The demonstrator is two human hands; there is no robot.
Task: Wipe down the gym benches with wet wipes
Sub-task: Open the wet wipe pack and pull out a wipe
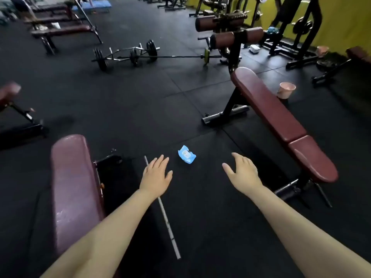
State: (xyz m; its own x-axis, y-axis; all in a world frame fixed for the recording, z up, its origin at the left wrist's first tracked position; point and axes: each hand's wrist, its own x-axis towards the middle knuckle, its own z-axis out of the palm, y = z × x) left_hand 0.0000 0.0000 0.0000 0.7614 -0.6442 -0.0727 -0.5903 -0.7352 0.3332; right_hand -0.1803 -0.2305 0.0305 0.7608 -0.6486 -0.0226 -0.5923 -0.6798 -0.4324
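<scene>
A blue pack of wet wipes (186, 156) lies on the black rubber floor between two maroon padded benches. One bench (74, 189) is at my lower left, the other bench (281, 121) slants away on my right. My left hand (156, 176) hovers with fingers spread just left of the pack, apart from it. On the other side, my right hand (242, 171) is likewise spread and holds nothing.
A thin silver bar (162, 207) lies on the floor under my left forearm. A pink bucket (286, 90) stands behind the right bench. Barbells with plates (150, 55) lie further back. More benches (62, 32) stand at the far left, and machines line the yellow wall.
</scene>
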